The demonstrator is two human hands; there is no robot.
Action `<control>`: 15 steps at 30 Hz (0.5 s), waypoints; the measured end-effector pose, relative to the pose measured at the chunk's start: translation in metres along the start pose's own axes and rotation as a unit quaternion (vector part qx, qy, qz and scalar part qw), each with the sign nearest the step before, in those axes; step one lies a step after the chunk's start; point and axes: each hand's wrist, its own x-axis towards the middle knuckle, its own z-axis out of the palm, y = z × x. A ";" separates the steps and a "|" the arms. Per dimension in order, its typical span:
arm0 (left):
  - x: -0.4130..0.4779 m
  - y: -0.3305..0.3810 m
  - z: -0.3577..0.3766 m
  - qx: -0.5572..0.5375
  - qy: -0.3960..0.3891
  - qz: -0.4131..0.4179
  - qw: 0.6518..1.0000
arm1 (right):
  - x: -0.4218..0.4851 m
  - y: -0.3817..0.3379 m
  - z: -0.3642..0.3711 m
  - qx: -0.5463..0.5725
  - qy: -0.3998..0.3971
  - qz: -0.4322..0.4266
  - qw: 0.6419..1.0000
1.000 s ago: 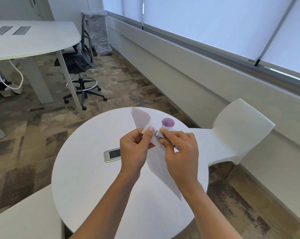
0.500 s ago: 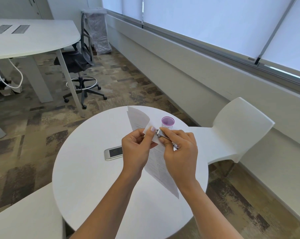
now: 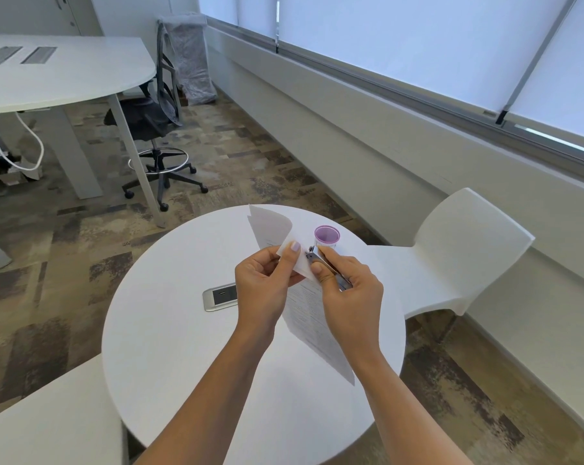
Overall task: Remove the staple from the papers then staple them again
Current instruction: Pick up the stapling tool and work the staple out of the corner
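Matt paper sheets; shiny metal staple remover; smooth matt table.

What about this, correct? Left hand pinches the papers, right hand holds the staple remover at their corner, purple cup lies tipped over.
One error: the head view shows the purple cup standing upright on the table. Left hand pinches the papers, right hand holds the staple remover at their corner.

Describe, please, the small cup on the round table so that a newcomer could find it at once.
Start at the round white table in the foreground. Near its far edge, just beyond the right hand and the papers, stands a small cup. It alone is coloured, purple inside with an open top, unlike the flat silver panel set in the tabletop.
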 end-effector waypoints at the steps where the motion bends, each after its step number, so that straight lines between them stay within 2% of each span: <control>1: 0.001 0.000 -0.001 0.000 0.003 -0.007 1.000 | -0.001 0.000 -0.001 -0.010 0.003 -0.007 1.000; 9: 0.003 0.000 -0.002 -0.024 0.005 -0.034 0.999 | -0.002 -0.001 0.000 -0.092 0.023 -0.083 0.992; 15: 0.003 -0.004 -0.002 -0.031 0.013 -0.020 0.999 | -0.003 -0.001 0.003 -0.102 0.032 -0.080 0.991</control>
